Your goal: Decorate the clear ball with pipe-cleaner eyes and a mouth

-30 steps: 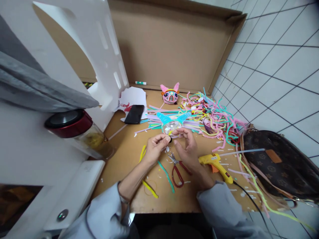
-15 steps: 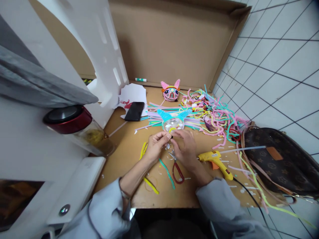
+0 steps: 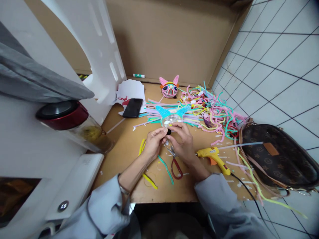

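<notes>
A small black piece (image 3: 169,131) sits between the fingertips of my left hand (image 3: 154,142) and my right hand (image 3: 183,141). Both hands are closed in a pinch, and a bit of yellow shows at its upper edge. Just beyond my fingers stands a clear ball with blue pipe-cleaner ears (image 3: 171,117), its lower part hidden by them. Red-handled scissors (image 3: 176,168) lie beneath my right hand, with a teal pipe cleaner (image 3: 166,169) beside them. Left of these, a yellow pipe cleaner (image 3: 150,181) runs under my left forearm.
A yellow glue gun (image 3: 214,158) with its cord lies right, before a brown handbag (image 3: 281,159). Tangled pipe cleaners (image 3: 216,114) cover the back right. A pink-eared animal head (image 3: 169,89) stands at the back. Left are a phone (image 3: 133,108) and a glass bottle (image 3: 93,132).
The fingers have shifted slightly around the small piece, so more of its black surface shows. The whole view has moved a little; the things on the table stay in place.
</notes>
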`<state>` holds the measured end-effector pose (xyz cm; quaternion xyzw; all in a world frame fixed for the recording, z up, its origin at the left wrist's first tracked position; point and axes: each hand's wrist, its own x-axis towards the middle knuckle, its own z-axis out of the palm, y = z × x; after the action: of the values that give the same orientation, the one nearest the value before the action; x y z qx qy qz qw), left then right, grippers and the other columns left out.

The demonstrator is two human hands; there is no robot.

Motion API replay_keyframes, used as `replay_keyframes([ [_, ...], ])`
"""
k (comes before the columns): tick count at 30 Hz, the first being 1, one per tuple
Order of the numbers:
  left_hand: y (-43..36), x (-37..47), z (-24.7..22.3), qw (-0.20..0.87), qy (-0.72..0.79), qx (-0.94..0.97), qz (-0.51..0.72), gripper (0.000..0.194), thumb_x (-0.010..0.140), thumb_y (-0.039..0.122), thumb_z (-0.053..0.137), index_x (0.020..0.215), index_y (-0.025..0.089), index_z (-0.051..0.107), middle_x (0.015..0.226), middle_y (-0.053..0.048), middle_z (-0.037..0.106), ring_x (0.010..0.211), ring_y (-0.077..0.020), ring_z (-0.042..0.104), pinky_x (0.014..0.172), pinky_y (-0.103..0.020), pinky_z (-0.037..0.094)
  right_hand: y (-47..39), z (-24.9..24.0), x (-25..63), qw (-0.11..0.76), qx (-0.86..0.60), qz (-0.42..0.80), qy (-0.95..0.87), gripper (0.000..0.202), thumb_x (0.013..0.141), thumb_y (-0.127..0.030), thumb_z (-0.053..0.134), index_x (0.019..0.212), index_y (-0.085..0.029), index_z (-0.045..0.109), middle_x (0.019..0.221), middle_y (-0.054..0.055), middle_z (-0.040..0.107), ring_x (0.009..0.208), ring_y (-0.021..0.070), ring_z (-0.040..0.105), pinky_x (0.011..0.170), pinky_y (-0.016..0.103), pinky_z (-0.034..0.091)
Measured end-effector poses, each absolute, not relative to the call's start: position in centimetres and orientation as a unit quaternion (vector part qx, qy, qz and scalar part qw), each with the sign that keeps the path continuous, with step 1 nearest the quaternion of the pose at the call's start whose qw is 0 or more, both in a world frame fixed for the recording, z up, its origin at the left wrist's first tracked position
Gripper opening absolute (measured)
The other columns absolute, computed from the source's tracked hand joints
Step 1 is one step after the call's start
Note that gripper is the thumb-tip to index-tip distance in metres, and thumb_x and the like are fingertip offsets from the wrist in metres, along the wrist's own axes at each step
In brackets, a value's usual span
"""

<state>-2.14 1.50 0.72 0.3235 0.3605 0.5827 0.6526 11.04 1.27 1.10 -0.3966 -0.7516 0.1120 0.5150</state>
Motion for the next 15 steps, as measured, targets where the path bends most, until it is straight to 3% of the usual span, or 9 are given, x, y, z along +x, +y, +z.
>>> replay_keyframes([
  [15, 1.42, -2.27, 0.83, 0.677, 0.33, 0.346, 0.559, 0.036, 0.07, 0.046, 0.075, 0.065, 0.013, 0.062, 0.052, 0.002, 0.051, 0.048, -0.0061, 0.041, 0.048, -0.019, 0.032, 1.6, 1.34, 11.37, 0.543, -0.403, 0.172, -0.717, 0.02, 0.082, -0.018, 0.062, 0.1, -0.025, 0.068, 0.102, 0.005, 0.064, 0.099, 0.0192, 0.061, 0.084, 0.034, 0.054],
])
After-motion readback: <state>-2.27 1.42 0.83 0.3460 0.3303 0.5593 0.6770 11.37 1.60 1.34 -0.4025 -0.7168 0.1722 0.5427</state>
